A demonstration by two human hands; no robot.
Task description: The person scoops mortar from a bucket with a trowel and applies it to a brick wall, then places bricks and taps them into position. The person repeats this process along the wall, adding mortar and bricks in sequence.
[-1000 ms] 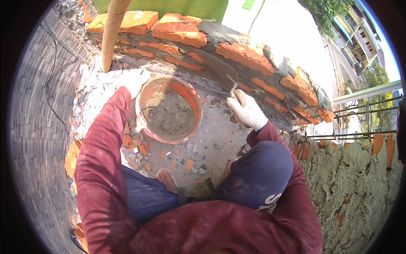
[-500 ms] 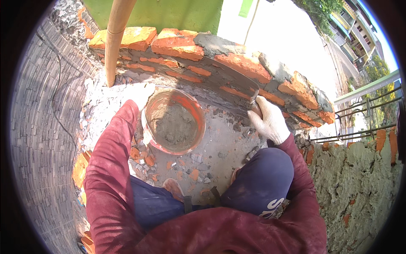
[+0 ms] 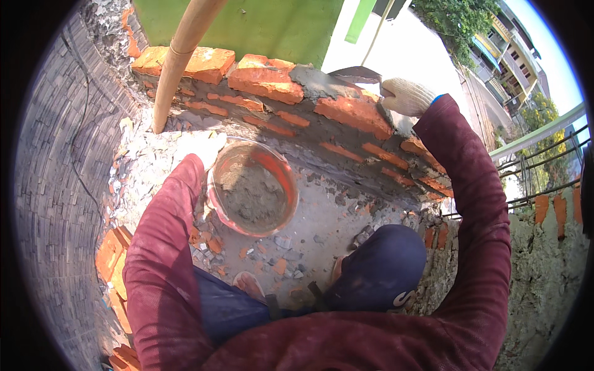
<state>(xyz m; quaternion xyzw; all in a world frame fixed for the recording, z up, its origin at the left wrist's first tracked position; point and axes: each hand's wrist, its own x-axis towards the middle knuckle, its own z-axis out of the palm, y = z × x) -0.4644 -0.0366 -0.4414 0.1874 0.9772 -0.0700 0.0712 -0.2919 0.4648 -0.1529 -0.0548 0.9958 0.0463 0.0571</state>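
Observation:
My right hand (image 3: 409,96), in a white knitted glove, is closed on the handle of a trowel (image 3: 356,75). The trowel's blade points left, over the top of a low brick wall (image 3: 352,114) at its outer edge. Grey mortar covers parts of the wall's top and joints. My left hand (image 3: 206,146), also in a white glove and washed out by sunlight, holds the upper left rim of a bucket; its separate fingers are hard to make out. Wet grey mortar (image 3: 252,193) lies inside the reddish bucket (image 3: 286,226), which stands before me.
A bamboo pole (image 3: 171,77) leans beside the wall, in front of a green panel (image 3: 247,28). Brick rubble (image 3: 281,260) litters the floor around my feet. Loose bricks (image 3: 111,256) lie left of my left arm. Thin metal bars (image 3: 538,170) stick out at right.
My right hand has lifted the trowel from the wall's inner face, up and outward over its top. The left hand stays at the bucket. My view has shifted slightly.

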